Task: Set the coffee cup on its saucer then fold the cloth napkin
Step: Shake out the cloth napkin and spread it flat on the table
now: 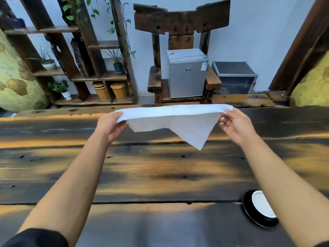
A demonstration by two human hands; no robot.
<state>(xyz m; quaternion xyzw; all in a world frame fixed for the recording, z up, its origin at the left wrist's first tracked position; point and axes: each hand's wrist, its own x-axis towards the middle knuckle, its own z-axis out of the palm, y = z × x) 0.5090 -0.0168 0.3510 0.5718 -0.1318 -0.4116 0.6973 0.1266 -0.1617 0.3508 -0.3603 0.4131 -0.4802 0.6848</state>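
White cloth napkin [170, 122]: held in the air above the worktop [142, 172], stretched level between two hands at the far side of the planks. Upper edge runs straight from hand to hand, doubled over along its length; below it the cloth hangs in two uneven points, the longer one toward the right, its tip clear of the wood.

Left hand [110, 125]: bare, arm extended, grip closed on the left end of the napkin, thumb on top and fingers curled beneath the cloth.

Right hand [235, 123]: bare, arm extended, grip pinching the right end of the napkin between thumb and fingertips, the other fingers loosely spread below.

Coffee cup [261, 205]: white inside, dark outside, seated on a dark saucer [249, 211] at the near right of the worktop, partly hidden by the right forearm. Well apart from the napkin.

Worktop: heavy wooden planks, dark-stained with amber streaks, with knot holes and seams running across.

Background, beyond the worktop: a small silver fridge [187, 73] standing on the seat of a rough dark wooden chair [179, 20]; a black case [235, 77] just beside it to the right; dark wooden shelving [85, 50] at the left carrying potted plants [116, 63] and two bamboo-coloured lidded bins [110, 91] on the lowest level. Pale wall behind.

Sleeve [35, 237]: dark cuff visible at the left elbow, lower corner of the view.
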